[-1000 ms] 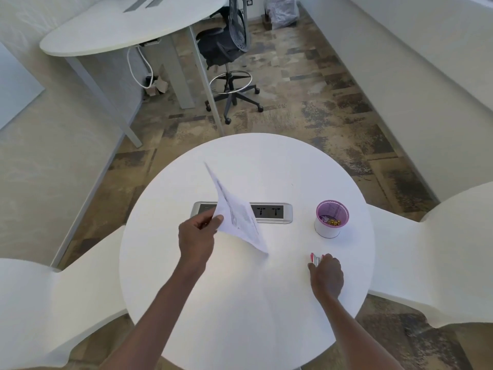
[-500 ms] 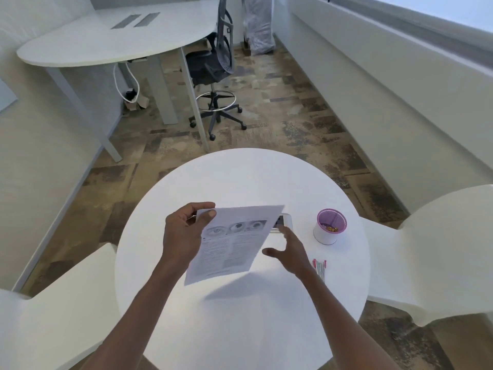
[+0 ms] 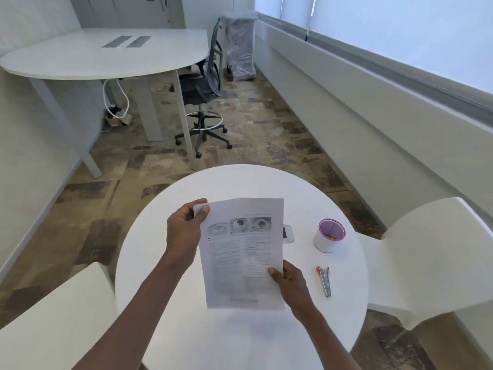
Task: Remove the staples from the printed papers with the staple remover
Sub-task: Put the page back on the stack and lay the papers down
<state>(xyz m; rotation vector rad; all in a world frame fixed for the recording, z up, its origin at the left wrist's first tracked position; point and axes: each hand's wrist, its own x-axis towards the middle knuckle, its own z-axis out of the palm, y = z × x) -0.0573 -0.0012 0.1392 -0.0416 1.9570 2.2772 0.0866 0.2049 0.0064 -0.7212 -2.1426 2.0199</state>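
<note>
Setting: Round white table in a bright office, patchy brown floor beyond, white chairs to either side.
Left hand: left hand pinches the top left corner of the white printed papers with 3 eye photographs, thumb on the front face, fingers curled behind.
Right hand: right hand grips the lower right edge of the same papers, thumb on top.
Papers: held up off the table between the 2 hands, print facing the camera, nearly upright. No staple can be made out; it may sit under the left thumb, but that is a guess.
Just right of the right hand: slim silver staple remover with red tips lies flat on the table, untouched.
Further right and beyond: white cup with a purple mesh rim, small gold bits inside.
Behind the papers' right edge: white phone-like slab, partly hidden.
Step in hand: judged as squaring up and inspecting the sheets to find the staple; no removal begun.
Next move calls for: freeing the right hand to take the remover while the left steadies the stapled corner, probably laid flat on the table.
Changed from 0.5 s ago: right hand was then spread open above the table short of the papers; now it holds them. Papers have turned from slanted to straight.
</note>
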